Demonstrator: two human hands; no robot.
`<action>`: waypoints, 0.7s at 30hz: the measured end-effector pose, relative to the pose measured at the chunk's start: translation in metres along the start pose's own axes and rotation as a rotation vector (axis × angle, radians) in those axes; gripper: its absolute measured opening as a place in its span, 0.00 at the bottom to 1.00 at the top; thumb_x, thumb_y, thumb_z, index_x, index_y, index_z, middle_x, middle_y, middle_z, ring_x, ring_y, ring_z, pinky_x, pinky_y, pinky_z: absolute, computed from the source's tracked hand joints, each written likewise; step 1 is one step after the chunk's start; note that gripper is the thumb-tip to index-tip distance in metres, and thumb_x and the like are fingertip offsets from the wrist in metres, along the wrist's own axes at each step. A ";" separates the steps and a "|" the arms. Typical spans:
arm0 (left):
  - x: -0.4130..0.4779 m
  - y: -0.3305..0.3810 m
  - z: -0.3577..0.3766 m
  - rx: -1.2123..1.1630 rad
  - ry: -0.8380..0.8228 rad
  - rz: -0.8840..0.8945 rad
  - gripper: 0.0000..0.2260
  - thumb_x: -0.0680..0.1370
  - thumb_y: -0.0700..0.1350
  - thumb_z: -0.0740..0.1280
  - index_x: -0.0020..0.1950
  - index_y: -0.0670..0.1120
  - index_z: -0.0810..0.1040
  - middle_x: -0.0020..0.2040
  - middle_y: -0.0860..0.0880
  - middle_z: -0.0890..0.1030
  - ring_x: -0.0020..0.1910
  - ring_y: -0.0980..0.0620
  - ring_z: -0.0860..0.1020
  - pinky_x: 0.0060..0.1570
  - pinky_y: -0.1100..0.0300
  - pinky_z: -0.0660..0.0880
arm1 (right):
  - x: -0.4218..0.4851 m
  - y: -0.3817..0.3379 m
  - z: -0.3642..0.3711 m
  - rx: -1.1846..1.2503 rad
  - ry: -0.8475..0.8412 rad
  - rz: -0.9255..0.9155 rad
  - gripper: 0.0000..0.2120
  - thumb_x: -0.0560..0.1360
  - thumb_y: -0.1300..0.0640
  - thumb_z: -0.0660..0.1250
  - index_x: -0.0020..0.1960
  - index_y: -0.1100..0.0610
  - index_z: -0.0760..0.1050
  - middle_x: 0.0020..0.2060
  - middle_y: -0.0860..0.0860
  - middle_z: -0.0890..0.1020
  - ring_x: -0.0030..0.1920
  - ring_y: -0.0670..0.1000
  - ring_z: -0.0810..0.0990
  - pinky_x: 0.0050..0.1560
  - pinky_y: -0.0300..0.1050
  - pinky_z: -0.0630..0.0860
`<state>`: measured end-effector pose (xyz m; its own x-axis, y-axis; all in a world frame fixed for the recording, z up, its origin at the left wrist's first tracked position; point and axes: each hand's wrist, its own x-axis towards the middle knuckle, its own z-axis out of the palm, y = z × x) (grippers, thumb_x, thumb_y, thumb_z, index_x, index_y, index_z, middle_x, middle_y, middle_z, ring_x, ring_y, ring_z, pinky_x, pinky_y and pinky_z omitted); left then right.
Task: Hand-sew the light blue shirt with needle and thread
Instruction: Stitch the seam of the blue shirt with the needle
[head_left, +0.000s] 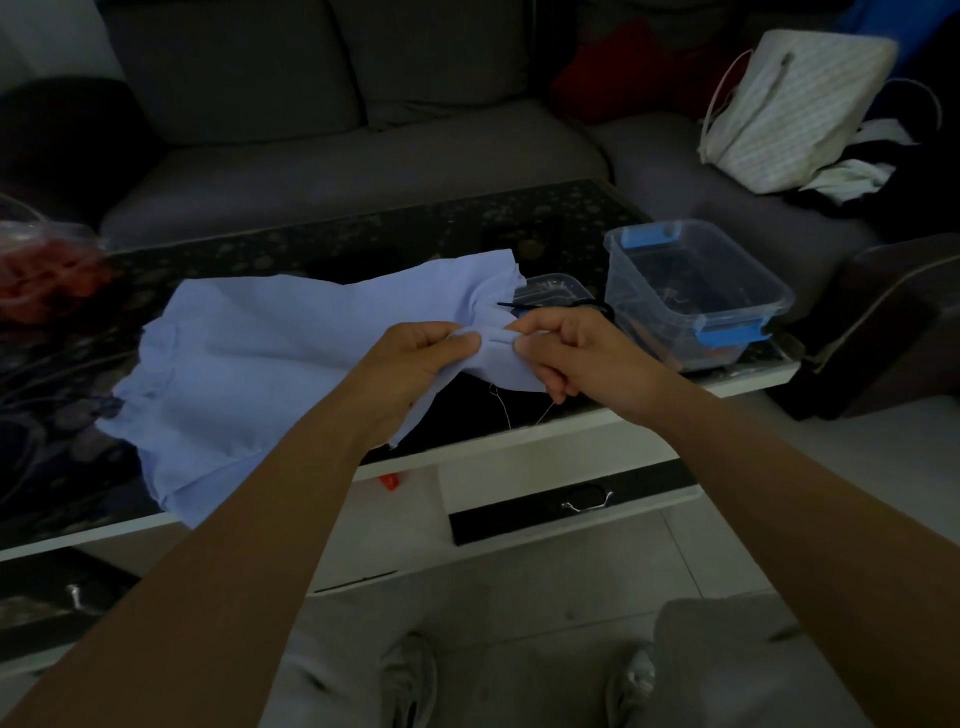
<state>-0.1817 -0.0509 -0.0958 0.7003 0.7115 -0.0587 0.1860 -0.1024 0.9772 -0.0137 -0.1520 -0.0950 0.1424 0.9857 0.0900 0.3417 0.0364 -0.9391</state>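
The left hand (415, 358) and right hand (566, 353) each pinch a gathered fold of the light blue cloth shirt (249, 364), thumbs close together, likely to keep the seam taut for a stitch. The rest drapes leftward over the dark patterned glass table (363, 249). A pale thread (501, 405) dangles below the right hand; any needle is too small to see.

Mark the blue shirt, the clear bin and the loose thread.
light blue shirt (249, 353): head view, flat spread part left of the hands.
clear bin (654, 327): head view, near side wall.
thread (504, 410): head view, strand hanging below the pinched fabric.
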 end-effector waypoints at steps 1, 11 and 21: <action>0.000 -0.001 0.000 -0.012 -0.007 -0.010 0.10 0.80 0.45 0.63 0.53 0.44 0.82 0.47 0.48 0.85 0.48 0.52 0.81 0.56 0.60 0.75 | 0.001 0.001 0.000 0.006 -0.008 0.001 0.10 0.81 0.62 0.59 0.57 0.64 0.76 0.23 0.48 0.71 0.25 0.42 0.69 0.29 0.32 0.70; 0.006 -0.008 -0.002 -0.100 -0.046 -0.056 0.07 0.77 0.44 0.66 0.48 0.44 0.83 0.45 0.46 0.85 0.47 0.50 0.81 0.58 0.56 0.74 | 0.005 0.003 0.009 0.086 -0.014 -0.012 0.04 0.80 0.60 0.62 0.47 0.59 0.73 0.22 0.47 0.75 0.24 0.44 0.70 0.28 0.34 0.70; 0.008 -0.007 0.001 -0.088 -0.010 -0.037 0.08 0.77 0.45 0.67 0.50 0.42 0.82 0.47 0.44 0.85 0.48 0.49 0.83 0.48 0.63 0.77 | 0.010 0.003 0.015 0.059 0.061 -0.029 0.14 0.80 0.57 0.63 0.53 0.70 0.73 0.20 0.48 0.74 0.21 0.45 0.69 0.25 0.34 0.68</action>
<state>-0.1768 -0.0453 -0.1029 0.7007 0.7069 -0.0964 0.1505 -0.0144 0.9885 -0.0251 -0.1395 -0.1021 0.1897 0.9724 0.1357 0.2915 0.0762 -0.9535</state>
